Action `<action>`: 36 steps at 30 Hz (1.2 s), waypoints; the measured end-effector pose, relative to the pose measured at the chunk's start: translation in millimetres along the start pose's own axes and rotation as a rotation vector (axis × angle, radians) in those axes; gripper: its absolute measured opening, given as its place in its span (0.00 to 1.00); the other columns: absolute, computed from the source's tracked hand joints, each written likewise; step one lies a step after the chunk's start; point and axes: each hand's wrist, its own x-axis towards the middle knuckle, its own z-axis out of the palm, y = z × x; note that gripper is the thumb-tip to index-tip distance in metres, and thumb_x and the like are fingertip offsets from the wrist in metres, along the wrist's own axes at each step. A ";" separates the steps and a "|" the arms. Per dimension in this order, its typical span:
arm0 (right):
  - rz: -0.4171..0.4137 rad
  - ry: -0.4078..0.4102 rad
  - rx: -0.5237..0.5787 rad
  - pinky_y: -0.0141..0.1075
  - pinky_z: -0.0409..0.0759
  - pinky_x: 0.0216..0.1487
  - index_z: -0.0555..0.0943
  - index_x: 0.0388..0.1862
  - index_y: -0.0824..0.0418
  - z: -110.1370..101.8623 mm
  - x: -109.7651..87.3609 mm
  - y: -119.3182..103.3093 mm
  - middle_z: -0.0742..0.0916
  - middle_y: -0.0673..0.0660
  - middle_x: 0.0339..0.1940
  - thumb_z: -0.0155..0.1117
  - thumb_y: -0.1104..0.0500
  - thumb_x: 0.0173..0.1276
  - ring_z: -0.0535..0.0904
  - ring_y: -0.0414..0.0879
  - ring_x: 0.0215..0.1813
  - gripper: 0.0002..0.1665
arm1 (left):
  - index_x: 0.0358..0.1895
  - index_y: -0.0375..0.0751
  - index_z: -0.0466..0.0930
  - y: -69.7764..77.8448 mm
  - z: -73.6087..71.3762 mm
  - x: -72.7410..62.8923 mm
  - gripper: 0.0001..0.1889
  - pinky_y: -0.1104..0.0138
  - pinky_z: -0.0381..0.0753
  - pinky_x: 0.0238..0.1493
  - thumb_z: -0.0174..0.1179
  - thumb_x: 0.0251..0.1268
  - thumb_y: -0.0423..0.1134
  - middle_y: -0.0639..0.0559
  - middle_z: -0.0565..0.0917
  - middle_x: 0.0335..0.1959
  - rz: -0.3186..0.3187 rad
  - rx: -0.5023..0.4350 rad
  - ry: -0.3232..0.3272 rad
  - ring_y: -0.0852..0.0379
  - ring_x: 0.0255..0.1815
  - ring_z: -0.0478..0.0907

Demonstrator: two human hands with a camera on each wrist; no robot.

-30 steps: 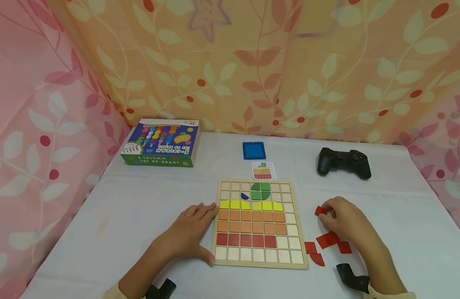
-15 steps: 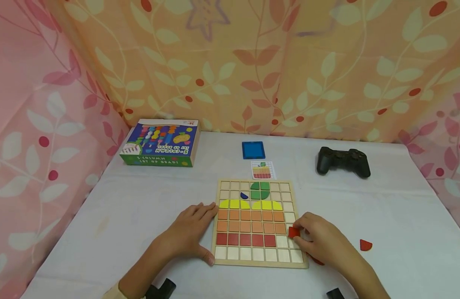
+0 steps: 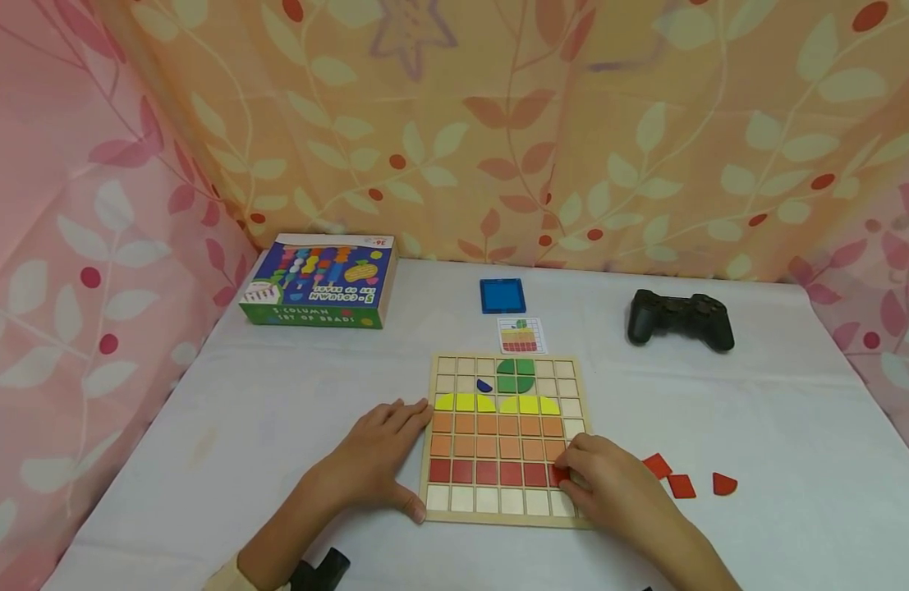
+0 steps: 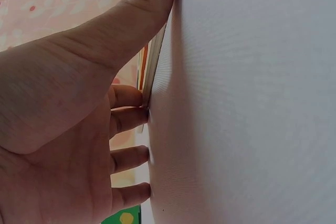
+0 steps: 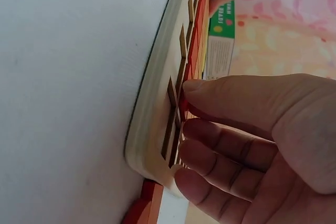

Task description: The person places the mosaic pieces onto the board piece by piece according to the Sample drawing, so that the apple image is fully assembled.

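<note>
In the head view, a wooden grid board lies on the white cloth, with coloured tiles in many of its cells. My left hand rests at the board's left edge, fingers and thumb spread and touching its side. A red square tile sits at the right end of the row of red tiles; my right hand pinches it between thumb and fingers, partly hiding it. The right wrist view shows the thumb on this tile, low over the board. Rows of orange tiles and yellow tiles lie above.
Loose red tiles and a red quarter-round tile lie right of the board. Behind it are a pattern card and a blue square tray. A game box stands back left, a black game controller back right.
My right hand has picked up a red tile from the pile on the right and carried it left onto the board, to the red row's end. The left hand has stayed put.
</note>
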 end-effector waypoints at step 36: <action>0.473 -0.176 0.129 0.30 0.76 0.35 0.87 0.45 0.48 -13.5 -69.2 48.1 0.77 0.44 0.34 0.82 0.55 0.53 0.71 0.40 0.37 0.20 | 0.78 0.42 0.58 -1.1 1.3 -0.1 0.69 0.44 0.57 0.72 0.72 0.28 0.77 0.45 0.61 0.78 0.005 -0.002 0.009 0.38 0.76 0.55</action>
